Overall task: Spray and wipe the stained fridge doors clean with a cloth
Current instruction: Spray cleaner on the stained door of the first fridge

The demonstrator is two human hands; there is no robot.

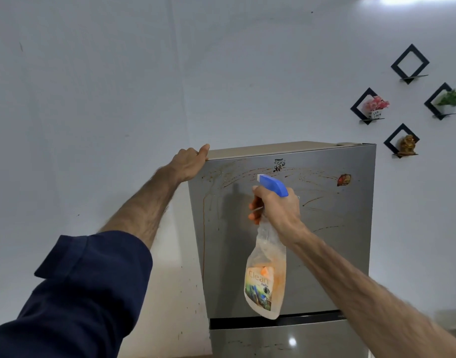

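A silver fridge stands against the wall; its upper door (333, 254) carries brown streaks and drips across the top and down the left side. The lower door (312, 339) shows below a dark gap. My left hand (189, 162) grips the fridge's top left corner. My right hand (276, 205) holds a clear spray bottle (267, 275) with a blue trigger head, nozzle pointing left at the upper door, fingers on the trigger. The bottle has a little orange liquid and a "Clean" label. No cloth is in view.
Two stickers sit on the upper door, a black one (279, 165) and a red one (343, 180). Several black diamond wall shelves (409, 63) hang to the right, holding a pink flower, a green plant and a small figurine. A pale wall surrounds the fridge.
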